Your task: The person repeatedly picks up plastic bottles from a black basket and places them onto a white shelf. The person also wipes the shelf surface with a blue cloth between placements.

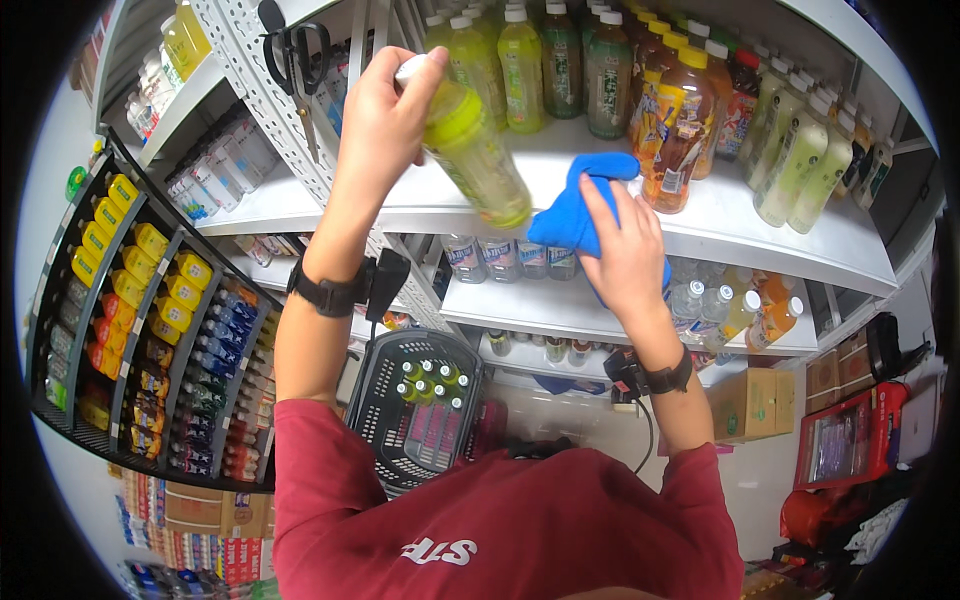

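My left hand grips the white cap of a plastic bottle of yellow-green drink, which hangs tilted in front of the upper shelf. To its right, my right hand holds a folded blue cloth by the edge of the white shelf. Cloth and bottle appear close; whether they touch I cannot tell. Behind them stand rows of green tea bottles and amber tea bottles with yellow caps. Both wrists wear black straps with small devices.
A black plastic basket with several white-capped bottles stands below on the floor. Scissors hang on the shelf post at upper left. Lower shelves hold water bottles and orange drinks. A cardboard box is at right, a black drinks rack at left.
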`<state>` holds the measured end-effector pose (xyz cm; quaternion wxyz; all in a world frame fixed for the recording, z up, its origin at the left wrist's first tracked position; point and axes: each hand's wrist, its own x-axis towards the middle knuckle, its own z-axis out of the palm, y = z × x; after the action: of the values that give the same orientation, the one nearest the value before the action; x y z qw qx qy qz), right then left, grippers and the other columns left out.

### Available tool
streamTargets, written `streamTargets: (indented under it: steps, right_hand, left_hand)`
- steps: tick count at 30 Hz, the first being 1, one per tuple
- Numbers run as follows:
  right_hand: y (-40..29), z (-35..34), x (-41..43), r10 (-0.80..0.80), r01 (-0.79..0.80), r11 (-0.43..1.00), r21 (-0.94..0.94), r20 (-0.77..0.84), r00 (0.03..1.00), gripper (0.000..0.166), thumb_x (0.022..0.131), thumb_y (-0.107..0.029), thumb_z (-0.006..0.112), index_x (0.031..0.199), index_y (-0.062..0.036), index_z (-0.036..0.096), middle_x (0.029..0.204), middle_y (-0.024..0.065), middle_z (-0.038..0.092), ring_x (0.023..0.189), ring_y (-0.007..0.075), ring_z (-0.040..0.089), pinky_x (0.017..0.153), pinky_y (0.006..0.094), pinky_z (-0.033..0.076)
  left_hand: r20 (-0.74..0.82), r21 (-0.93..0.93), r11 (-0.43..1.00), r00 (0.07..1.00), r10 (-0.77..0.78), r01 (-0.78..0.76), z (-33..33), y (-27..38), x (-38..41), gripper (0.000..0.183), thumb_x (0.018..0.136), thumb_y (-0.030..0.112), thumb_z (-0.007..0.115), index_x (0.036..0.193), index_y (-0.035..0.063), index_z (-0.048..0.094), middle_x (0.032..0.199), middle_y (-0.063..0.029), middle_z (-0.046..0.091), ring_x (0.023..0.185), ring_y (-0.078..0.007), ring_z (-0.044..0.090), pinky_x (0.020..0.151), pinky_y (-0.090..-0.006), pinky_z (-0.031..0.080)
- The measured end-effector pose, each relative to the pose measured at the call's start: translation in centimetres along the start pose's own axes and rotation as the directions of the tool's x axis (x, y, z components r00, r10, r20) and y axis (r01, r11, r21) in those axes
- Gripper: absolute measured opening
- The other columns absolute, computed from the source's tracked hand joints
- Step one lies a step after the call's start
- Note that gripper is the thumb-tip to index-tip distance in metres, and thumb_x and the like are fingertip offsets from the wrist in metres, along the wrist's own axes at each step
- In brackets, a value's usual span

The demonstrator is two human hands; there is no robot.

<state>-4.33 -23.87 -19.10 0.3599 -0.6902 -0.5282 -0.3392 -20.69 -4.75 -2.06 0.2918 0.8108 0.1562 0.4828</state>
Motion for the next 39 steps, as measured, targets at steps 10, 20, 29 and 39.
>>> streamTargets:
  steps: [10,20,29,39]
  right_hand:
    - [1.5,-0.2,-1.1,0.042,-0.048,0.997,0.066,0.087,0.995,0.090,0.067,-0.015,0.085,0.150,-0.0176,0.051,0.126,0.0216,0.059,0.109,0.0411,0.062,0.100,0.0482,0.049]
    - [1.5,-0.1,-1.1,0.018,-0.023,0.998,0.057,0.089,0.996,0.088,0.067,-0.015,0.085,0.149,-0.0169,0.052,0.124,0.0220,0.059,0.108,0.0405,0.061,0.099,0.0484,0.049]
    - [1.6,0.0,-1.2,0.039,-0.048,0.997,0.062,0.138,0.990,0.093,0.063,-0.012,0.085,0.149,-0.0146,0.052,0.128,0.0224,0.058,0.112,0.0415,0.060,0.101,0.0485,0.048]
    - [1.1,0.2,-1.0,0.070,-0.077,0.996,0.052,0.118,0.991,0.085,0.065,-0.012,0.084,0.145,-0.0147,0.057,0.124,0.0223,0.059,0.109,0.0421,0.061,0.100,0.0497,0.048]
  left_hand:
    - [-0.167,0.487,0.873,0.984,0.061,0.029,-0.3,-7.5,6.0,0.057,0.097,0.054,0.062,0.099,-0.0030,0.068,0.089,-0.0261,0.072,0.087,-0.0425,0.071,0.079,-0.0461,0.055]
    - [-0.240,0.671,0.740,0.957,0.162,0.043,1.5,-11.9,9.4,0.055,0.099,0.054,0.059,0.106,0.0003,0.067,0.094,-0.0290,0.072,0.094,-0.0478,0.069,0.083,-0.0523,0.055]
    - [-0.187,0.704,0.711,0.965,0.186,-0.001,2.9,-16.4,14.2,0.055,0.102,0.054,0.053,0.114,0.0014,0.066,0.100,-0.0282,0.072,0.097,-0.0483,0.068,0.083,-0.0557,0.054]
    - [-0.161,0.749,0.648,0.910,0.381,-0.139,5.6,-20.0,17.9,0.045,0.104,0.043,0.053,0.104,-0.0023,0.057,0.100,-0.0323,0.069,0.084,-0.0508,0.069,0.073,-0.0556,0.059]
